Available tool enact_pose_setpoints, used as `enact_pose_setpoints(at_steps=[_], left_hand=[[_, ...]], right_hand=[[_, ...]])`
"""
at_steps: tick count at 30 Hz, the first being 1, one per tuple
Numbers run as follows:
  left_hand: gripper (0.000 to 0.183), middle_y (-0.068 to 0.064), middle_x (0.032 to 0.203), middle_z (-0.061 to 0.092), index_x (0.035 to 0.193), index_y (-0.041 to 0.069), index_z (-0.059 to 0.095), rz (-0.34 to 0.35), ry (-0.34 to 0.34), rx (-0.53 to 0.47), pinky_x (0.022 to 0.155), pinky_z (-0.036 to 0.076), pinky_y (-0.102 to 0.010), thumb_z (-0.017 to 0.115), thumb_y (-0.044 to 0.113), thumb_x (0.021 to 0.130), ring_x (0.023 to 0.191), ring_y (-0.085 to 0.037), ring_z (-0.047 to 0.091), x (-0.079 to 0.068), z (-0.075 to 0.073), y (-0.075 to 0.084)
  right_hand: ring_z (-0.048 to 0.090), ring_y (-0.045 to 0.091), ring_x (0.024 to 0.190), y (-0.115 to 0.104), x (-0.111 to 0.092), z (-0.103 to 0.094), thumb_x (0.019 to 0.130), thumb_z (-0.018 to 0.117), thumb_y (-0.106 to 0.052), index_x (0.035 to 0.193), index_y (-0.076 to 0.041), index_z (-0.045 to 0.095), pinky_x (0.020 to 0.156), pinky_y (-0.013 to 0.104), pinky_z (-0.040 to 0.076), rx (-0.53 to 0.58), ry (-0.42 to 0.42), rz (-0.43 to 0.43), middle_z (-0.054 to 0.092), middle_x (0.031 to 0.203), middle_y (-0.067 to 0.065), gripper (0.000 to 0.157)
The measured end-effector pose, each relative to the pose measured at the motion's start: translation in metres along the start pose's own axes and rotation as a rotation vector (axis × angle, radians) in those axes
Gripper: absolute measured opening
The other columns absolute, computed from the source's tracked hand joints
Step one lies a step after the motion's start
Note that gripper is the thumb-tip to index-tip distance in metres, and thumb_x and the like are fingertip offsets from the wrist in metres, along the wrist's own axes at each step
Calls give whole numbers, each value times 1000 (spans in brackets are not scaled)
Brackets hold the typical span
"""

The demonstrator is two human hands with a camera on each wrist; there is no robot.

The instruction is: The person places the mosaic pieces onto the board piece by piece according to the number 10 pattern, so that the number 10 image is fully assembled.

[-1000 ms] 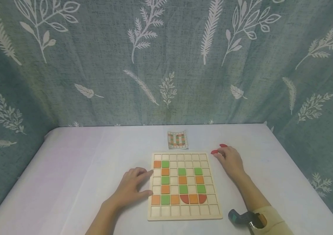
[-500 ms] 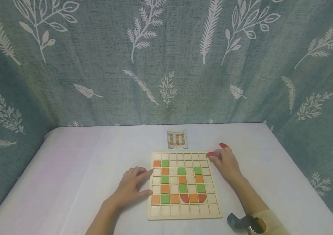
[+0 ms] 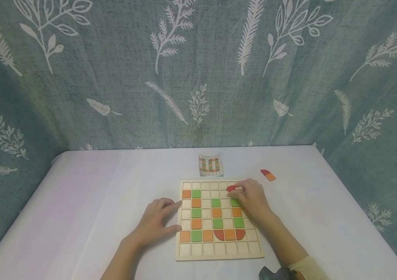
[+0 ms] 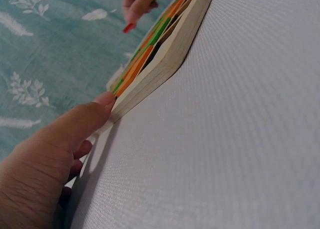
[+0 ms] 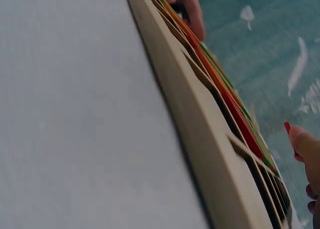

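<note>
A wooden grid board (image 3: 219, 257) lies on the white table, holding orange and green square tiles and two red rounded tiles (image 3: 219, 235) in its cells. My right hand (image 3: 252, 198) pinches a red rounded tile (image 3: 231, 188) between thumb and fingers over the upper right part of the board. That tile also shows as a thin red edge (image 5: 287, 127) in the right wrist view. My left hand (image 3: 158, 221) rests beside the board's left edge, thumb and index fingertips touching the rim. In the left wrist view the left thumb (image 4: 102, 101) lies against the board's side.
Behind the board lies a small card (image 3: 210, 165) printed with a coloured grid pattern. A loose red tile (image 3: 264, 172) and an orange tile (image 3: 270, 177) lie together on the table (image 3: 114, 186) to the right. A leaf-patterned green curtain (image 3: 132, 105) hangs around the table.
My right hand has moved left from beside the board to over its upper right part, carrying the red tile. The loose red and orange tiles are now uncovered. The left hand stays put.
</note>
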State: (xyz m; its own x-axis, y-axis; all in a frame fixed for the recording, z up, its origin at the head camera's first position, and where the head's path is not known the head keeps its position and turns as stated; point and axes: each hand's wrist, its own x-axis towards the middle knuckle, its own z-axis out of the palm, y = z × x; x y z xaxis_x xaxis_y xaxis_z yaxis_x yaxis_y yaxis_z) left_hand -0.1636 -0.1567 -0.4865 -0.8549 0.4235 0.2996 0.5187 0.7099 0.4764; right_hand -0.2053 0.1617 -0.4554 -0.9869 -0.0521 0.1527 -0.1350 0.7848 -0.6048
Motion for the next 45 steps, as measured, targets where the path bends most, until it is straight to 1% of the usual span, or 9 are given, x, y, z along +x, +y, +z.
enact_pose_setpoints(at_steps=[3, 8, 14, 19, 22, 26, 34, 41, 45], left_hand=[[63, 2, 113, 53, 130, 16, 59, 6, 8, -3, 88, 36, -39, 72, 45, 75, 105, -17, 45, 0, 0, -1], [63, 1, 112, 53, 129, 16, 59, 20, 16, -4, 88, 36, -40, 72, 45, 75, 104, -17, 46, 0, 0, -1], [63, 0, 112, 53, 129, 15, 59, 49, 26, 10, 89, 37, -41, 72, 44, 75, 104, -18, 47, 0, 0, -2], [63, 1, 111, 54, 129, 15, 59, 44, 25, 12, 88, 37, -40, 72, 44, 74, 103, -18, 47, 0, 0, -1], [63, 0, 112, 53, 129, 15, 60, 34, 18, 10, 87, 37, -39, 72, 44, 74, 103, -18, 47, 0, -1, 0], [63, 0, 111, 53, 129, 15, 60, 23, 13, 3, 87, 36, -39, 73, 43, 74, 104, -18, 47, 1, -1, 1], [63, 1, 112, 53, 129, 16, 59, 15, 3, 6, 88, 36, -39, 73, 44, 74, 104, -18, 46, 1, -1, 0], [63, 1, 113, 53, 129, 17, 59, 9, 2, 4, 88, 36, -40, 73, 44, 74, 105, -18, 46, 1, 0, 0], [64, 1, 112, 53, 129, 17, 59, 6, 0, 11, 88, 36, -39, 73, 44, 74, 104, -18, 46, 1, 0, 1]], right_hand=[[49, 23, 92, -5, 1, 7, 82, 72, -35, 101, -9, 67, 87, 43, 34, -22, 11, -67, 61, 94, 4, 33], [46, 23, 89, -11, 3, 16, 80, 73, -36, 97, -11, 68, 82, 42, 29, -83, 26, -138, 61, 89, 3, 31], [44, 21, 84, -12, 6, 27, 80, 72, -31, 91, -12, 69, 78, 41, 28, -93, 19, -184, 62, 87, 2, 23], [45, 21, 85, -13, 7, 32, 80, 72, -30, 90, -13, 70, 78, 42, 29, -81, 30, -206, 65, 89, 2, 20], [44, 20, 84, -15, 8, 33, 79, 74, -32, 91, -14, 73, 77, 42, 29, -72, 35, -206, 64, 87, 2, 22], [44, 20, 83, -18, 10, 33, 77, 76, -34, 93, -14, 75, 76, 41, 28, -64, 27, -172, 64, 87, 2, 25], [45, 19, 84, -15, 12, 31, 78, 75, -36, 91, -18, 77, 78, 43, 29, -81, 3, -131, 65, 90, 0, 23], [44, 19, 79, -4, 14, 23, 76, 77, -29, 89, -15, 77, 75, 43, 26, -15, 99, -172, 61, 80, -1, 19], [45, 19, 82, 1, 15, 14, 77, 77, -31, 95, -15, 76, 78, 42, 24, 1, 87, -110, 61, 83, -2, 24]])
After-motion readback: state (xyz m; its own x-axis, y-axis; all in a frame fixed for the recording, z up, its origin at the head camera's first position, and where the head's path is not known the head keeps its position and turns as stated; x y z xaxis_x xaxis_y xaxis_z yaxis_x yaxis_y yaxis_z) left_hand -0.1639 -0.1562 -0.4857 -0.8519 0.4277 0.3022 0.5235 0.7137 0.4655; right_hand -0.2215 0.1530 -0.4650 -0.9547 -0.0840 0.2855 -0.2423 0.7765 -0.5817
